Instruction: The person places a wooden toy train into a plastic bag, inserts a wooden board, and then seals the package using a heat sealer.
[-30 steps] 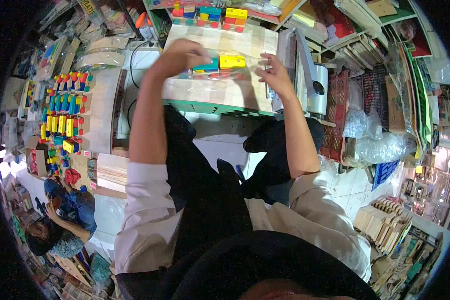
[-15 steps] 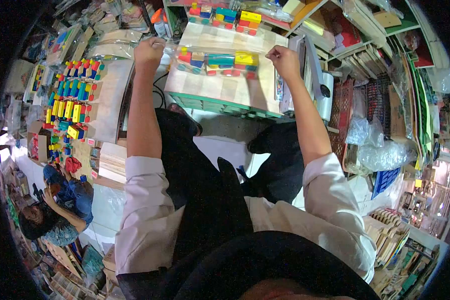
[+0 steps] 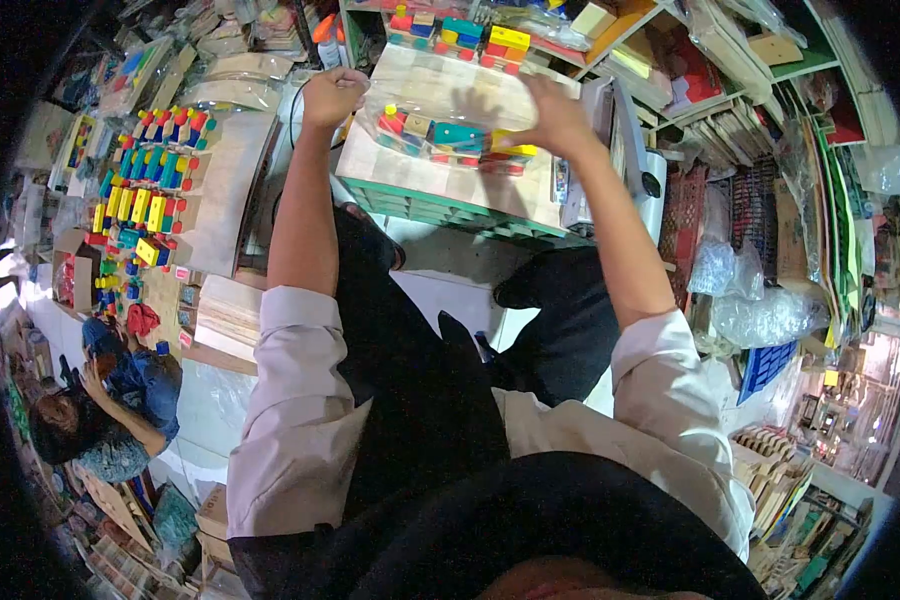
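A toy train of red, blue, green and yellow blocks point(image 3: 457, 136) lies inside clear plastic on the pale checkered wooden tabletop point(image 3: 395, 172). My left hand point(image 3: 334, 97) is closed at the left end of the plastic, pinching its edge. Over the train's right end hovers my right hand point(image 3: 558, 118), its fingers spread and its thumb close to the yellow block. Whether that thumb touches the block is hard to tell. Behind lies a similar toy train point(image 3: 462, 36), near the table's back edge.
Rows of colored toy train parts point(image 3: 140, 170) fill the left side table point(image 3: 220, 190). A person in blue point(image 3: 135, 385) sits at lower left. A silver cylinder point(image 3: 652, 190) stands right of the work table, near crates and shelves. An orange-topped bottle point(image 3: 327, 42) is behind my left hand.
My right hand has opened from a pinch and moved slightly left, over the train's right end. My left hand remains closed, a little further right. The bagged train now rests lower on the tabletop.
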A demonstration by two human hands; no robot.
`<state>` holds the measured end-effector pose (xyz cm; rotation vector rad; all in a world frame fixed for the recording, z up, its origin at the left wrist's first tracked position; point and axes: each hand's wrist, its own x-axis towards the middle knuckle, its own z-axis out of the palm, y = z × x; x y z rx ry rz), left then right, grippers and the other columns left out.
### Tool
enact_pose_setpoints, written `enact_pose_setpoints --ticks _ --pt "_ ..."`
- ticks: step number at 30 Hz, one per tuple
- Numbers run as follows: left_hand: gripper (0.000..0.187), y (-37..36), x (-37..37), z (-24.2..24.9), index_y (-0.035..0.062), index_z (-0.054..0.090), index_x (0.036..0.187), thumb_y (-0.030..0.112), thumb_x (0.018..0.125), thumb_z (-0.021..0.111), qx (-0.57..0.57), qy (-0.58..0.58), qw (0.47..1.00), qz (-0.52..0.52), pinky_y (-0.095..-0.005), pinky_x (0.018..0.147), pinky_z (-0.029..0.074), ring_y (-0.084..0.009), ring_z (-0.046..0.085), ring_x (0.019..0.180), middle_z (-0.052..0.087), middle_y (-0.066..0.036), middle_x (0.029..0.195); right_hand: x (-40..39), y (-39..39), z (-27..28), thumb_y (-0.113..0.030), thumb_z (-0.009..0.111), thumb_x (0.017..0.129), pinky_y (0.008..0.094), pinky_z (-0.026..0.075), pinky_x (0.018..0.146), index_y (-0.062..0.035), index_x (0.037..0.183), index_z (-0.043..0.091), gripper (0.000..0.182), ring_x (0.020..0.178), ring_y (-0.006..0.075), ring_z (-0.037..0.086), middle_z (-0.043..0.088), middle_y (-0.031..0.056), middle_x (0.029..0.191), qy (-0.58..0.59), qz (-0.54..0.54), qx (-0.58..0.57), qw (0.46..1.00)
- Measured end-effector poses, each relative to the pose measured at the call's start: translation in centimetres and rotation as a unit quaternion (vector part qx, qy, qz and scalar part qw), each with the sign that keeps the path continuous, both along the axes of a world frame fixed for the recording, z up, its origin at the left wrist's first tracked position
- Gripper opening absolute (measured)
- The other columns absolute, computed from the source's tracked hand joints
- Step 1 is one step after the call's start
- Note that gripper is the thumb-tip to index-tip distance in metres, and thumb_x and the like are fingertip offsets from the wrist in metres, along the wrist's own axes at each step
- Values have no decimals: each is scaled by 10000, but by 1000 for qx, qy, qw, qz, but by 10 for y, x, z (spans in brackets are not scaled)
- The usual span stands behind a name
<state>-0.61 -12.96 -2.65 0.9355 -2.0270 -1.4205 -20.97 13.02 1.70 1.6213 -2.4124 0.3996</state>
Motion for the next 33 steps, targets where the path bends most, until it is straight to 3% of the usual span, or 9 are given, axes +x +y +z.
enact_pose_setpoints --ticks 2,5,8,11,13,14,19,21,33 --pt "133 2 -3 -3 -23 649 838 72 745 652 39 67 997 22 -234 535 496 -116 600 549 636 -59 667 34 -28 -4 -456 789 556 460 322 1019 -157 1397 260 1037 1190 314 439 494 145 1258 -12 -1 96 995" --pt "243 -2 -1 -17 -29 610 974 76 762 663 113 144 983 36 -251 579 508 -151 618 666 637 -96 842 27 -70 -18 -308 684 715 481 452 803 -140 1080 598 411 908 315 605 651 121 931 4 3 240 971" --pt "452 17 1 -2 -20 513 1139 129 757 704 175 245 937 176 -280 659 516 -197 599 849 561 -135 1085 10 -74 -13 -181 572 769 432 481 688 -110 807 639 106 749 307 632 659 85 772 -60 31 99 993" --pt "831 63 2 -13 35 234 1358 396 767 693 262 387 830 304 -443 963 360 -260 366 1201 323 -137 1357 10 -72 19 -198 584 792 383 484 594 -93 831 643 127 694 285 627 644 117 736 -85 107 -20 990" --pt "896 98 -24 -86 68 167 1389 540 776 618 420 368 784 270 -455 1030 254 -260 258 1286 230 -108 1428 8 -74 53 -230 589 826 360 482 589 -92 871 648 158 658 256 631 650 119 748 -110 144 -63 981" --pt "714 141 -31 -72 112 298 1357 558 841 510 481 320 783 231 -487 981 313 -258 356 1248 353 -128 1372 3 -74 69 -250 579 848 339 469 570 -70 877 641 192 624 211 611 639 86 712 -133 159 -54 977" --pt "958 196 -61 -7 109 318 1344 782 681 472 567 428 704 -4 -502 971 384 -287 454 1197 434 -143 1316 30 -44 169 -289 544 901 253 410 545 -11 879 611 286 592 83 503 558 -15 645 -241 80 12 967" --pt "918 192 -61 12 91 334 1329 750 707 484 531 476 697 -70 -490 933 426 -300 504 1136 478 -142 1267 28 -34 183 -170 531 886 274 361 475 -12 718 554 232 517 66 392 415 4 537 -262 46 -31 964" --pt "800 211 -40 34 63 381 1297 575 737 636 519 380 749 -158 -429 943 434 -264 522 1126 515 -118 1234 20 -10 193 -173 537 867 325 386 511 41 729 527 255 533 140 446 471 90 550 -106 73 -99 987"
